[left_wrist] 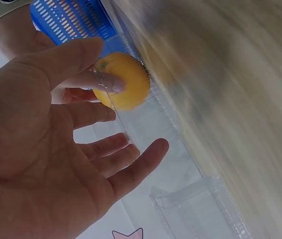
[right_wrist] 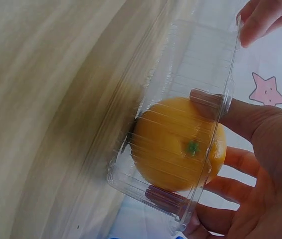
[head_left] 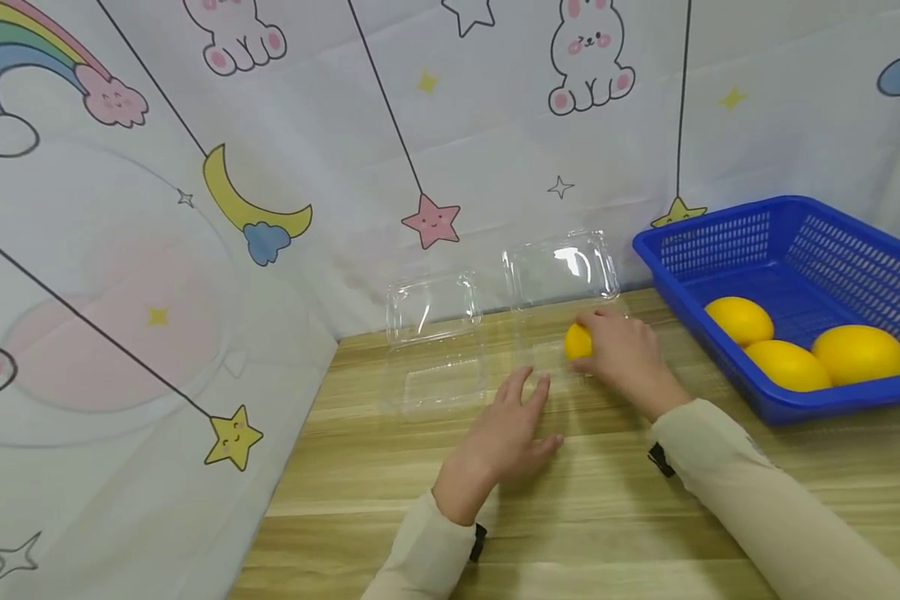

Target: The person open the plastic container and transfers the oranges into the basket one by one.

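Note:
My right hand holds an orange low inside a clear plastic box; thumb and fingers are around the fruit, some of them seen through the box wall. A small green stem mark shows on the orange's side. The box's lid stands raised at the back, against the printed cloth. My left hand is spread with relaxed fingers, its fingertips right at the near rim of the same box. No object lies in its palm in the left wrist view.
Left of it stands a second clear box with its lid up. At the right, a blue plastic basket holds three more oranges. A printed cloth hangs behind and left of the wooden table.

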Demonstrator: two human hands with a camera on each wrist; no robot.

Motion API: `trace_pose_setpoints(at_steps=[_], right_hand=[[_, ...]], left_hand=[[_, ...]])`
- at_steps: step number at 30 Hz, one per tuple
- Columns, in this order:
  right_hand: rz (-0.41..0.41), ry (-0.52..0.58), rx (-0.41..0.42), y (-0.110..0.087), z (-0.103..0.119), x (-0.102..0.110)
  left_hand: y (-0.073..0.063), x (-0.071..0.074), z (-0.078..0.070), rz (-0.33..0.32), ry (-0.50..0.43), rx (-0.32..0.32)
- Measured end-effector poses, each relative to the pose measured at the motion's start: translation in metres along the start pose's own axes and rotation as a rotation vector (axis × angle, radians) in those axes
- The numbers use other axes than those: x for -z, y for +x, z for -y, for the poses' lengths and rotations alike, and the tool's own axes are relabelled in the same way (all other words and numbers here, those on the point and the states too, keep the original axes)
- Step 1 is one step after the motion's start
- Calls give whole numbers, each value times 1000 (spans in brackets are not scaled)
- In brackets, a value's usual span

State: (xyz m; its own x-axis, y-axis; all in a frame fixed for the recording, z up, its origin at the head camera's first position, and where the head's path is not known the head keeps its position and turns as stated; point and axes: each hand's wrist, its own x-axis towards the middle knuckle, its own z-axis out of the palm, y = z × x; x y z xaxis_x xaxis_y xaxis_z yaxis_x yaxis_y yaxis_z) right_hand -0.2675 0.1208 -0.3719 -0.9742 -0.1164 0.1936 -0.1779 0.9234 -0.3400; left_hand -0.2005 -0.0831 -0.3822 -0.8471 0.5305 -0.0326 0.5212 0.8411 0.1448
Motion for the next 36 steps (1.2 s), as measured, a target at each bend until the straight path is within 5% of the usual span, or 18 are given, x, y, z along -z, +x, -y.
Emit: trace_pose_setpoints(at_steps=[10,14,23,30,36], right_hand=[[-11,113,10,-1,-12,-2],[-78,208,21,-6,-18,2],[-152,346,70,-21,-23,71],[-127,378,-32,-24,-85,117],[-91,396,-171,-31,-152,125]], left_hand=[[1,-2,-2,-7,32,-9],[1,-3,-4,10,6,-10],[1,-7,-1,21,-48,37],[-2,-7,0,25,-79,53],[-3,-6,-2,40,-69,58]])
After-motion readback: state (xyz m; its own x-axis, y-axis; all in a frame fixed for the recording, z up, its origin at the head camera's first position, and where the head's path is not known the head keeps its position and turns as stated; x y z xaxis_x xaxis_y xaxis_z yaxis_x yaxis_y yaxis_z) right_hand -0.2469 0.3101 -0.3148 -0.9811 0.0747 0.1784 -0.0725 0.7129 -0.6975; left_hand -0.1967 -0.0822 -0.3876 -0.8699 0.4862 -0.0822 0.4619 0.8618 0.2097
